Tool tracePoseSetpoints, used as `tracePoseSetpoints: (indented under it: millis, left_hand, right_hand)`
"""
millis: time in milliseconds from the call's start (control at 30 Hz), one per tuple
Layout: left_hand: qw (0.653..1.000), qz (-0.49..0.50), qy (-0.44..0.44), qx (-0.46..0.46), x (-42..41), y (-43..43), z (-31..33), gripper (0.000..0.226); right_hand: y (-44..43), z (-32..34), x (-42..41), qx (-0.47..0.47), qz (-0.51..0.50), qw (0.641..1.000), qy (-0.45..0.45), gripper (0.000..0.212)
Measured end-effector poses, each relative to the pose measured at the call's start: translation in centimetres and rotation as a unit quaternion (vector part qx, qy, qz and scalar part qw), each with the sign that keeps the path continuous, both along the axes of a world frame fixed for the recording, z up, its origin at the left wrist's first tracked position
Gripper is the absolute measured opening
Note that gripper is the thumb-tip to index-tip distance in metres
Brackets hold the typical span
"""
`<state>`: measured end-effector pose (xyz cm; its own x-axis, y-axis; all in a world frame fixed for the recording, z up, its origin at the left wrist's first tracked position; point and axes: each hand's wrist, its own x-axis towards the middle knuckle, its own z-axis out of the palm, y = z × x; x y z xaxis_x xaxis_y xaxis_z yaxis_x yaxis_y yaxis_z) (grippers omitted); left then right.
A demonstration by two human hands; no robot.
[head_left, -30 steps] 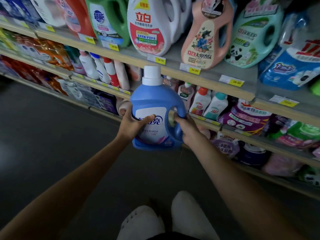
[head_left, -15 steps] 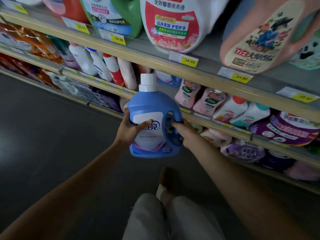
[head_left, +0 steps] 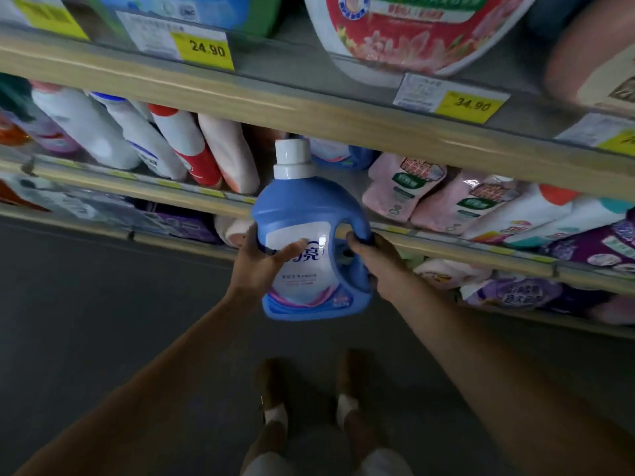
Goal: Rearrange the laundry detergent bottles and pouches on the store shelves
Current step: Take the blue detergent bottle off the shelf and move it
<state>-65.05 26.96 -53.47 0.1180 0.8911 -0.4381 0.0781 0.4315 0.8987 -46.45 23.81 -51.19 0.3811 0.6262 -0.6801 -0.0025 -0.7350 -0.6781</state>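
Observation:
I hold a blue detergent bottle (head_left: pixel 302 214) with a white cap and a white label upright in front of the middle shelf (head_left: pixel 192 192). My left hand (head_left: pixel 259 261) grips its left side, thumb across the label. My right hand (head_left: pixel 376 259) is wrapped through the handle on its right side. The cap reaches up to just under the front edge of the upper shelf (head_left: pixel 309 111). Behind the bottle, on the middle shelf, there is a gap between the slim bottles (head_left: pixel 178 146) on the left and the pink pouches (head_left: pixel 405 187) on the right.
Large jugs stand on the upper shelf, a white and red one (head_left: pixel 419 32) above the bottle, with yellow price tags (head_left: pixel 206 49) on the rail. Purple pouches (head_left: pixel 515 290) lie on the lower shelf. My feet (head_left: pixel 309 400) stand on the dark floor.
My view has moved closer to the shelves. The blue bottle stays in both hands, and its cap is now level with the middle shelf's opening.

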Motion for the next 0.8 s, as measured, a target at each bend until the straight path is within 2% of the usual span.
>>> tracePoseSetpoints:
  millis: [100, 200, 267, 333, 467, 633, 800]
  left_hand:
    - [0.999, -0.028, -0.002, 0.026, 0.1, 3.0, -1.1, 0.065]
    - [0.996, -0.054, 0.011, 0.074, 0.4, 5.7, -1.2, 0.071]
    - [0.992, -0.068, 0.009, 0.101, 0.5, 7.2, -1.1, 0.069]
    - [0.986, -0.093, 0.008, 0.137, 0.8, 8.7, -0.9, 0.065]
    - [0.972, -0.126, 0.011, 0.2, 1.3, 10.8, -0.8, 0.067]
    - [0.963, -0.129, -0.005, 0.238, 1.8, 12.5, -2.1, 0.068]
    - [0.965, -0.134, -0.031, 0.224, 2.2, 13.4, -3.6, 0.078]
  right_hand:
    - [2.0, -1.4, -0.3, 0.029, -0.06, 0.997, 0.038, 0.009]
    - [4.2, -2.2, -0.2, 0.052, -0.084, 0.995, 0.029, 0.009]
    - [5.3, -2.5, -0.1, 0.074, -0.1, 0.992, 0.03, 0.018]
    - [6.4, -2.8, 0.0, 0.117, -0.125, 0.984, 0.045, 0.014]
    - [8.0, -3.5, -0.3, 0.218, -0.211, 0.947, 0.106, 0.029]
    - [9.4, -4.2, -0.2, 0.305, -0.243, 0.907, 0.159, 0.018]
    - [10.5, -5.2, 0.2, 0.349, -0.243, 0.886, 0.187, 0.021]
